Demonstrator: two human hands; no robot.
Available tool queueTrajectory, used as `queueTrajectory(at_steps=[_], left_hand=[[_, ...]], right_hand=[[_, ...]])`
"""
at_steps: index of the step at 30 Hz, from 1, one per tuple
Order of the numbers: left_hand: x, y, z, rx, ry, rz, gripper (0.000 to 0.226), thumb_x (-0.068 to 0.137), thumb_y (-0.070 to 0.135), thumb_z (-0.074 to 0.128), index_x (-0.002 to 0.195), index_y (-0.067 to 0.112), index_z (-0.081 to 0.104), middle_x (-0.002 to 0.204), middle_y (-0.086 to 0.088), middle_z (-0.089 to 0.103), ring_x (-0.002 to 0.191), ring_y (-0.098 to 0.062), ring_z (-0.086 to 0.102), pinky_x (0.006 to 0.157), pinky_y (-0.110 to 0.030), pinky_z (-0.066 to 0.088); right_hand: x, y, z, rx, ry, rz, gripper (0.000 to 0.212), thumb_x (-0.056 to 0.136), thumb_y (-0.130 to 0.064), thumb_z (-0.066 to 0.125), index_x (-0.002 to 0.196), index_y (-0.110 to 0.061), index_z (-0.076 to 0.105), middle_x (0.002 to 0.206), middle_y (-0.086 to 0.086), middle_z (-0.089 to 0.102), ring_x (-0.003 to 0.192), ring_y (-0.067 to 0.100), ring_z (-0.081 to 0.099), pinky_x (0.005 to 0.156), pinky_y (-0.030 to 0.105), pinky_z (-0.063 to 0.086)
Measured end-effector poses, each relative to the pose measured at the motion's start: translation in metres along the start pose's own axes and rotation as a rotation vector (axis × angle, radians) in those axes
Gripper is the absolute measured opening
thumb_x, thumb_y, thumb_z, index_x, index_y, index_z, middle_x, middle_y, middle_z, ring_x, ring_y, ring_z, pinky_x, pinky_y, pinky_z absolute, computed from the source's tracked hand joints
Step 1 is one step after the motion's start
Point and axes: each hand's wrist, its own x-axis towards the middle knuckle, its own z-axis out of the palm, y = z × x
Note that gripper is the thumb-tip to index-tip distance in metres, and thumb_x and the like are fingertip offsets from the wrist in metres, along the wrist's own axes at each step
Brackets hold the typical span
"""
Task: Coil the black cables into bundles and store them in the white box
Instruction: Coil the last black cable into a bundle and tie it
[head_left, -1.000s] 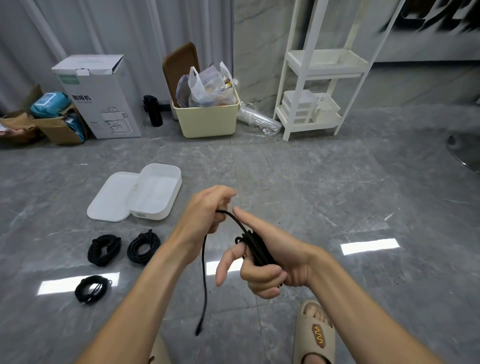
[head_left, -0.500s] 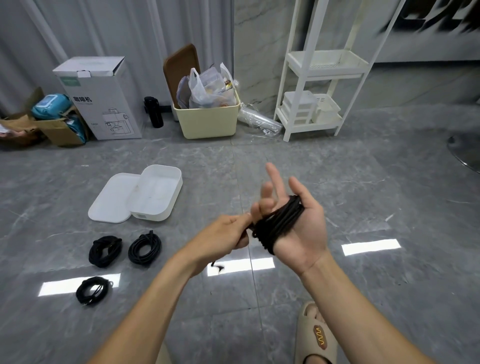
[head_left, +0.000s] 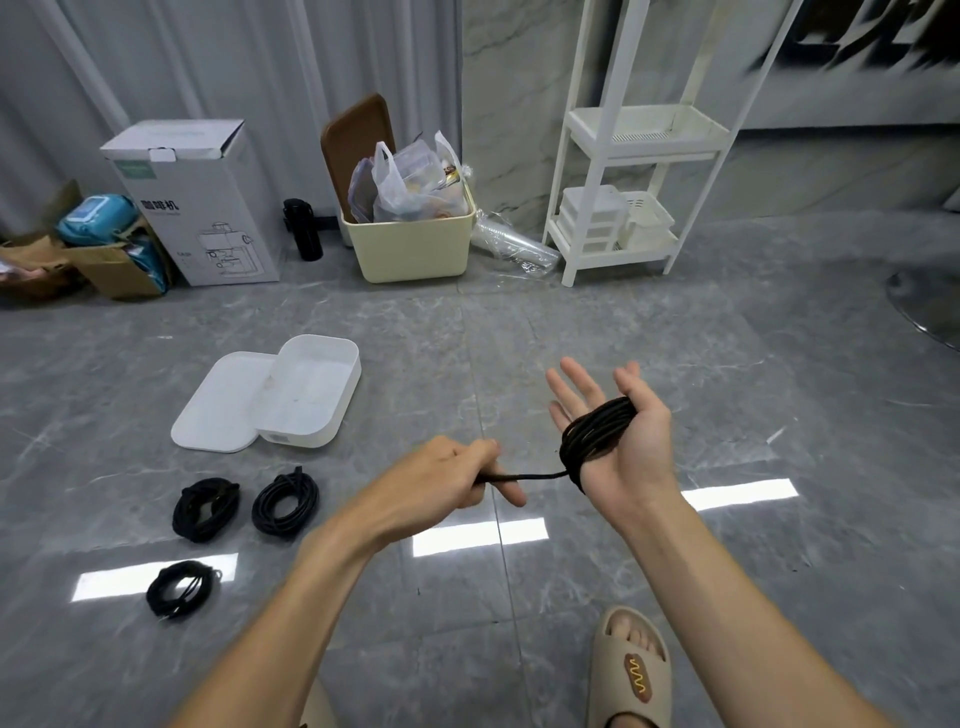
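A black cable (head_left: 595, 434) is wound in several loops around my right hand (head_left: 621, 441), which is held palm up with straight fingers. My left hand (head_left: 447, 480) grips the cable's free end and holds it taut toward the right palm. Three coiled black bundles lie on the floor to the left: one (head_left: 205, 509), a second (head_left: 284, 503) beside it, and a third (head_left: 179, 590) nearer me. The open white box (head_left: 340, 410) sits beyond them, its lid (head_left: 208, 415) lying against its left side.
Along the back wall stand a white carton (head_left: 192, 202), a cream bin with bags (head_left: 410, 244), a black bottle (head_left: 303, 228) and a white shelf rack (head_left: 623, 208). My sandalled foot (head_left: 631, 670) is at the bottom right on the grey tiles.
My right hand has opened and turned palm up with the loops around it. My left hand moved down and left, drawing the short remaining end tight; the long hanging tail is gone.
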Motion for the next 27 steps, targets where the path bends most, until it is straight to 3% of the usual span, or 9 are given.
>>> queueTrajectory(at_steps=[5, 8, 11, 13, 17, 20, 22, 24, 27], left_hand=[[0.0, 0.001, -0.004, 0.003, 0.088, 0.048, 0.059, 0.088, 0.053, 0.025, 0.073, 0.032, 0.078, 0.054, 0.009, 0.025, 0.052, -0.009, 0.023, 0.051, -0.022, 0.022], [-0.001, 0.0, -0.004, -0.002, 0.104, 0.051, 0.055, 0.087, 0.053, 0.03, 0.07, 0.029, 0.077, 0.057, 0.008, 0.026, 0.053, -0.011, 0.024, 0.054, -0.025, 0.024], [-0.003, 0.001, -0.002, 0.028, 0.108, 0.077, 0.046, 0.085, 0.053, 0.04, 0.066, 0.029, 0.075, 0.067, -0.009, 0.028, 0.058, -0.015, 0.028, 0.056, -0.029, 0.025], [-0.004, 0.001, -0.002, 0.039, 0.132, 0.1, 0.041, 0.084, 0.051, 0.044, 0.065, 0.03, 0.074, 0.072, -0.017, 0.029, 0.062, -0.018, 0.029, 0.057, -0.029, 0.026], [-0.005, 0.0, -0.004, -0.003, 0.144, 0.13, 0.037, 0.085, 0.05, 0.052, 0.062, 0.029, 0.072, 0.058, -0.003, 0.028, 0.058, -0.012, 0.031, 0.056, -0.021, 0.028], [-0.006, -0.002, -0.004, -0.023, 0.088, 0.137, 0.038, 0.087, 0.053, 0.06, 0.061, 0.027, 0.072, 0.058, -0.01, 0.032, 0.057, -0.013, 0.033, 0.061, -0.022, 0.03], [-0.007, -0.004, -0.005, -0.024, 0.037, 0.114, 0.038, 0.086, 0.054, 0.063, 0.061, 0.027, 0.073, 0.06, -0.006, 0.05, 0.064, -0.01, 0.051, 0.07, -0.021, 0.039], [-0.007, -0.007, -0.008, -0.009, -0.028, 0.065, 0.036, 0.087, 0.054, 0.066, 0.063, 0.029, 0.075, 0.072, 0.004, 0.068, 0.084, 0.0, 0.063, 0.083, -0.022, 0.043], [-0.009, -0.01, -0.01, -0.023, -0.153, -0.009, 0.034, 0.09, 0.051, 0.065, 0.068, 0.028, 0.076, 0.069, 0.017, 0.068, 0.07, 0.002, 0.059, 0.072, -0.014, 0.039]], right_hand=[[-0.004, 0.012, 0.0, -0.474, -0.061, 0.002, 0.06, 0.107, -0.028, 0.035, 0.158, -0.04, 0.005, 0.093, 0.02, 0.076, 0.092, 0.03, 0.074, 0.106, 0.043, 0.043], [-0.008, 0.017, -0.001, -0.784, -0.089, 0.089, 0.054, 0.105, -0.036, 0.036, 0.155, -0.044, 0.019, 0.062, 0.012, 0.068, 0.059, 0.024, 0.069, 0.083, 0.034, 0.048], [-0.009, 0.021, -0.001, -0.929, -0.084, 0.134, 0.046, 0.102, -0.039, 0.036, 0.148, -0.043, 0.037, 0.053, 0.005, 0.061, 0.048, 0.018, 0.061, 0.076, 0.03, 0.045], [-0.007, 0.021, -0.001, -0.881, -0.068, 0.165, 0.045, 0.102, -0.038, 0.038, 0.147, -0.041, 0.039, 0.057, 0.006, 0.065, 0.047, 0.018, 0.061, 0.076, 0.032, 0.047], [-0.003, 0.014, -0.003, -0.615, -0.005, 0.208, 0.048, 0.104, -0.035, 0.042, 0.151, -0.033, 0.035, 0.063, 0.014, 0.068, 0.052, 0.025, 0.066, 0.073, 0.035, 0.053], [-0.001, 0.01, -0.001, -0.333, 0.032, 0.195, 0.046, 0.105, -0.031, 0.042, 0.15, -0.026, 0.034, 0.062, 0.014, 0.067, 0.053, 0.029, 0.067, 0.065, 0.037, 0.056], [0.002, 0.004, -0.003, -0.146, 0.08, 0.147, 0.045, 0.104, -0.026, 0.042, 0.149, -0.022, 0.038, 0.055, 0.008, 0.06, 0.043, 0.022, 0.058, 0.063, 0.036, 0.052], [0.004, -0.003, -0.006, -0.046, 0.107, 0.123, 0.044, 0.101, -0.02, 0.04, 0.145, -0.019, 0.044, 0.046, 0.0, 0.04, 0.035, 0.013, 0.036, 0.049, 0.028, 0.043], [0.002, -0.01, -0.005, 0.007, 0.048, 0.151, 0.044, 0.096, -0.015, 0.035, 0.137, -0.014, 0.054, 0.042, -0.006, 0.022, 0.031, 0.009, 0.02, 0.037, 0.021, 0.03]])
